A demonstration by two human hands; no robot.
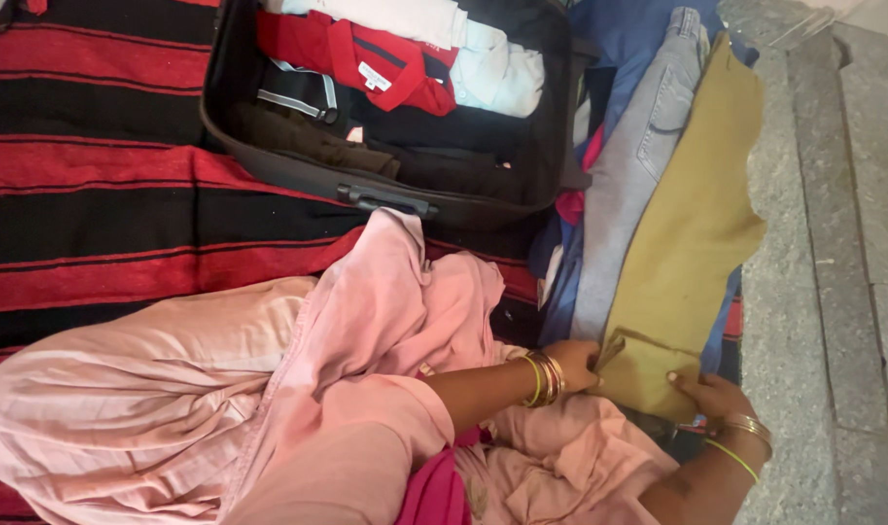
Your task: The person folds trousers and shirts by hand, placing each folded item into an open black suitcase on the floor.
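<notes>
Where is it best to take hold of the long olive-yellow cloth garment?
Grip the olive-yellow garment at its near folded end, from both sides, where the left hand and right hand pinch it; the rest lies flat, stretching away.

Both hands grip the near end of olive-yellow trousers lying flat beside grey jeans. The left hand, with bangles at the wrist, pinches a folded corner; the right hand presses the same folded end. An open black suitcase holding a red shirt sits on a red-and-black striped blanket.
</notes>
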